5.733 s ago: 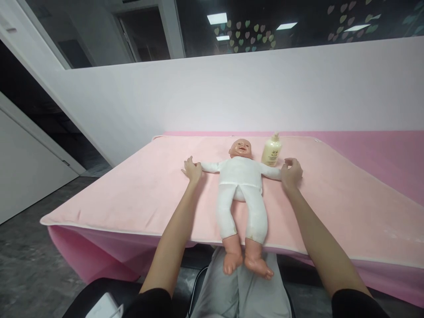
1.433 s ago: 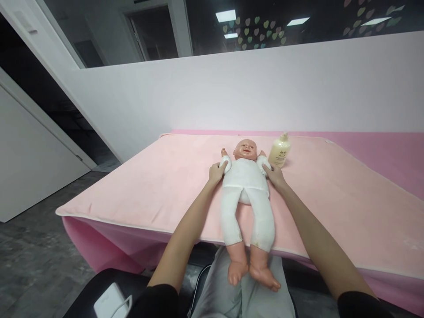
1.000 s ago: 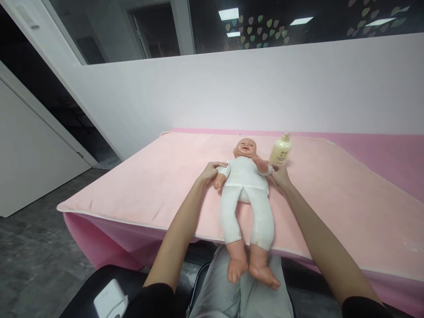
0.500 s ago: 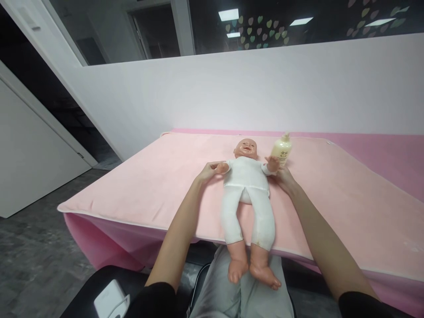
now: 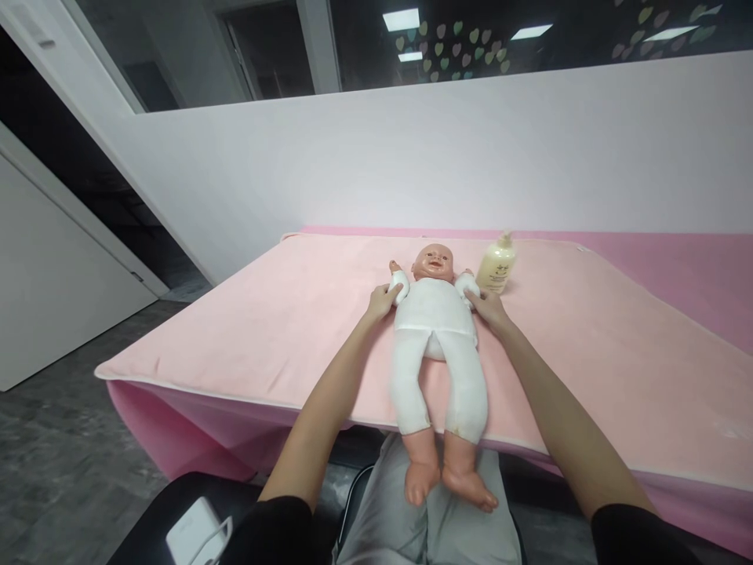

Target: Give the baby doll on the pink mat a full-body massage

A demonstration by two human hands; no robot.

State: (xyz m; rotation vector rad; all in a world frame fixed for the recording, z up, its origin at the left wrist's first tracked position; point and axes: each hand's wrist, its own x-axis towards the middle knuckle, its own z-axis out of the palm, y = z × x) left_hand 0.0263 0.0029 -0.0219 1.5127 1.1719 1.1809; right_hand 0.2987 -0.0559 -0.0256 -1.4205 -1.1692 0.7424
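Observation:
A baby doll [image 5: 435, 314] with a white cloth body lies on its back on the pink-covered table, head toward the wall. Its bare feet hang past the front edge over my lap. My left hand [image 5: 383, 300] is closed around the doll's arm on the left side of the view, thumb on the white sleeve. On the other side, my right hand [image 5: 487, 308] grips the doll's other arm near the elbow. Both doll arms are bent up beside its head. A pale yellow pump bottle [image 5: 497, 264] stands just behind my right hand.
The pink table cover [image 5: 235, 329] reaches back to a white wall [image 5: 471, 149] with a window above. A white device with a cable [image 5: 197, 534] lies on a black surface at lower left. A door [image 5: 64, 275] stands at the far left.
The doll's arms have gone from lying out at its sides to bent upward by its head. My hands have moved inward, from near its hands onto the sleeves.

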